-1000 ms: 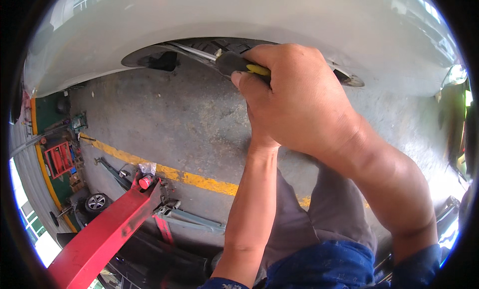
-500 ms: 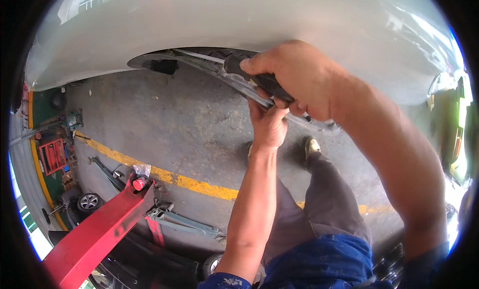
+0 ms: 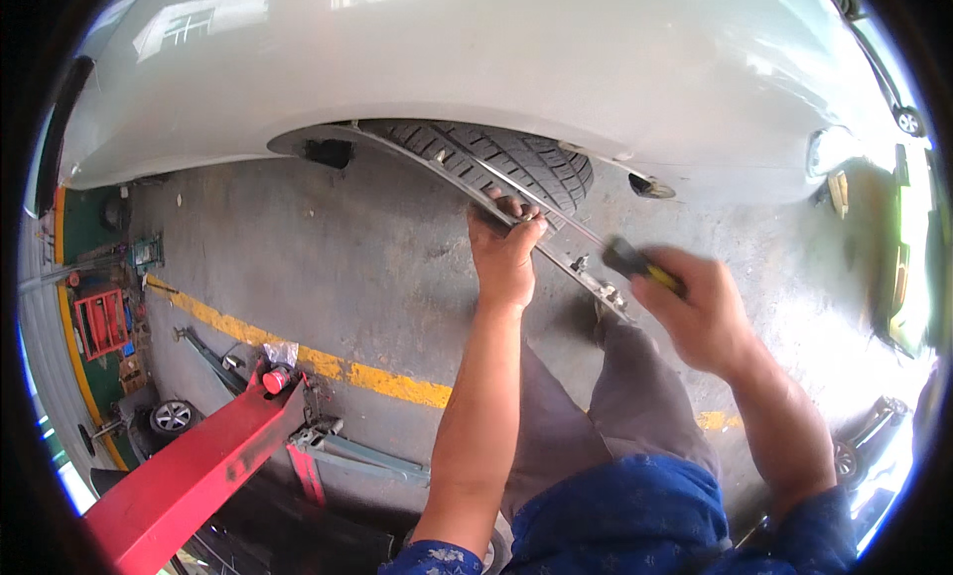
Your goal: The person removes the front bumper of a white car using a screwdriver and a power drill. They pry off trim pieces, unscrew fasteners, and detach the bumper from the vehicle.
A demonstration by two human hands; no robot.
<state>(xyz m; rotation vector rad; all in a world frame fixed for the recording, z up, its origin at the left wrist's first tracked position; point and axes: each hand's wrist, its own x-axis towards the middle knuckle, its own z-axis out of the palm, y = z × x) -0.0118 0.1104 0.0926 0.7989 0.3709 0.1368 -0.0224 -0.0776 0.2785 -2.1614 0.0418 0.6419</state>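
A white car body [image 3: 496,49] curves over a tyre [image 3: 506,153] in its wheel arch. My left hand [image 3: 501,253] is closed on a long narrow metal strip [image 3: 561,257], which slants from the arch down to the right below the tyre, with small fittings at its lower end. My right hand [image 3: 700,312] grips a screwdriver [image 3: 635,262] with a black and yellow handle, slightly blurred. The screwdriver's long shaft points up-left across the tyre, alongside the strip.
At lower left is a red lift post [image 3: 189,476] with a red can [image 3: 276,380] on it. Further left are a red rack [image 3: 104,322], a loose wheel [image 3: 171,416] and grey lift arms [image 3: 362,456]. A yellow line [image 3: 367,377] crosses the floor. Other cars [image 3: 908,248] stand at right.
My right hand has moved down and right with the screwdriver, away from the arch. More of the tyre and strip now shows, and my left hand is no longer hidden behind the right.
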